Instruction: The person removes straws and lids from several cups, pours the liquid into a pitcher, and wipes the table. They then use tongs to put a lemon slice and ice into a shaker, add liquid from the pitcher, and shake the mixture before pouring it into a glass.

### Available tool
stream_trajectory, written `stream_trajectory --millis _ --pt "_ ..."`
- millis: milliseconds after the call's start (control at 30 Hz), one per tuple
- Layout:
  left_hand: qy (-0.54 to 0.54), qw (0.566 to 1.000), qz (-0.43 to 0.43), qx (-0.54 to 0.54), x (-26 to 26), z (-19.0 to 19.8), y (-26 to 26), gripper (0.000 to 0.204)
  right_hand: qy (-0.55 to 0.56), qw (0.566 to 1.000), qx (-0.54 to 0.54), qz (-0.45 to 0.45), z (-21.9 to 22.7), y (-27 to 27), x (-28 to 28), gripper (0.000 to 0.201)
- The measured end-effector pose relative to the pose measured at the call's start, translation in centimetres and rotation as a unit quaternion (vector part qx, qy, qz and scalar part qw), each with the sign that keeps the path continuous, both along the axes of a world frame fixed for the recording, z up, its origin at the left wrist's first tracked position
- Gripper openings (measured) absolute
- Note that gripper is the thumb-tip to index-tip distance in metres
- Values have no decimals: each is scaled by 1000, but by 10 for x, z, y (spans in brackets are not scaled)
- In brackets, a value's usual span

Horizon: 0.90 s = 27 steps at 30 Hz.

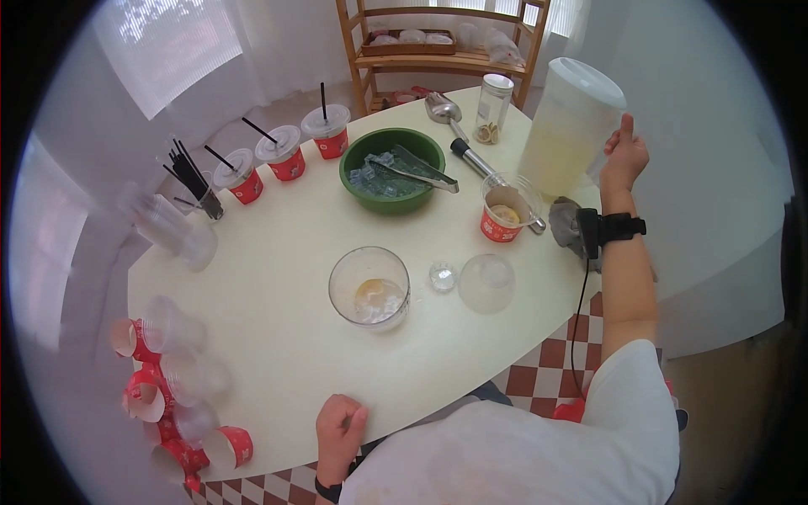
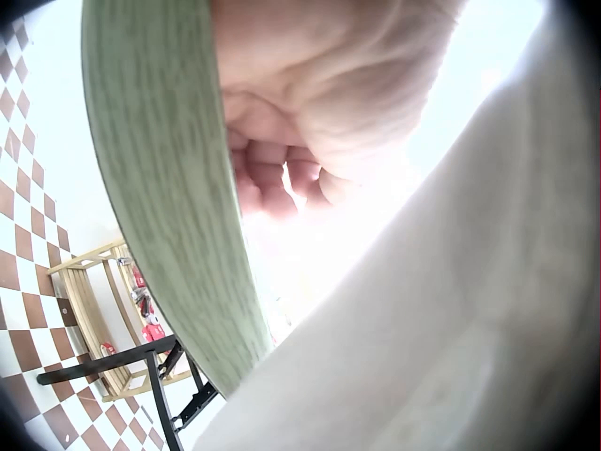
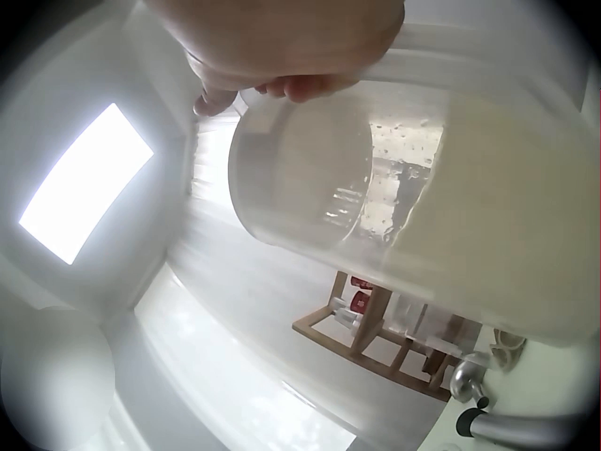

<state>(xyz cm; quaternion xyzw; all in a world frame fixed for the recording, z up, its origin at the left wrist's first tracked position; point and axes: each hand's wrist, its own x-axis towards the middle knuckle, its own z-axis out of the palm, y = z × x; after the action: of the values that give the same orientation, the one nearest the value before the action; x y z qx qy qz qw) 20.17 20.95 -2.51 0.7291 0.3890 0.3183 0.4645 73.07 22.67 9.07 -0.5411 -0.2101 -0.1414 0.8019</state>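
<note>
My right hand (image 1: 624,158) grips the handle of a tall lidded pitcher (image 1: 555,139) of pale yellow liquid at the table's right side; in the right wrist view the hand (image 3: 291,47) is at the pitcher (image 3: 310,178), its handle mostly hidden. By the near edge, my left hand (image 1: 339,429) rests with fingers loosely curled and holds nothing; the left wrist view shows the hand (image 2: 310,103) beside the table edge (image 2: 169,178). Left of the pitcher stands a red-based clear cup (image 1: 502,225) with a lemon slice. A clear container (image 1: 370,290) with a lemon slice and ice stands mid-table.
A green bowl (image 1: 362,198) holds ice and tongs. Behind the red cup lie a muddler (image 1: 477,160) and scoop (image 1: 443,108), near a jar (image 1: 493,105). Lidded drinks (image 1: 286,160) stand at the back left, cups and sleeves (image 1: 236,446) at left, a clear dome lid (image 1: 486,286) at right.
</note>
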Motion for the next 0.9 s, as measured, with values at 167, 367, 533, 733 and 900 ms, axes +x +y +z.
stream_trajectory --millis 167,367,533,733,900 --pt "5 1000 4 -7 -1 2 0 16 27 1000 13 3 -19 13 0 38" --pt "1 1000 -4 -17 0 0 0 15 10 998 -4 59 -29 7 -1 37" --pt "12 1000 -7 9 1 0 1 16 -40 988 -149 6 -22 -26 -36 42" --pt "17 999 -26 33 1 0 2 15 -173 867 -414 217 -58 -76 -166 57" --pt "1 997 -46 60 1 -1 2 15 -187 816 -486 250 -96 -57 -185 57"
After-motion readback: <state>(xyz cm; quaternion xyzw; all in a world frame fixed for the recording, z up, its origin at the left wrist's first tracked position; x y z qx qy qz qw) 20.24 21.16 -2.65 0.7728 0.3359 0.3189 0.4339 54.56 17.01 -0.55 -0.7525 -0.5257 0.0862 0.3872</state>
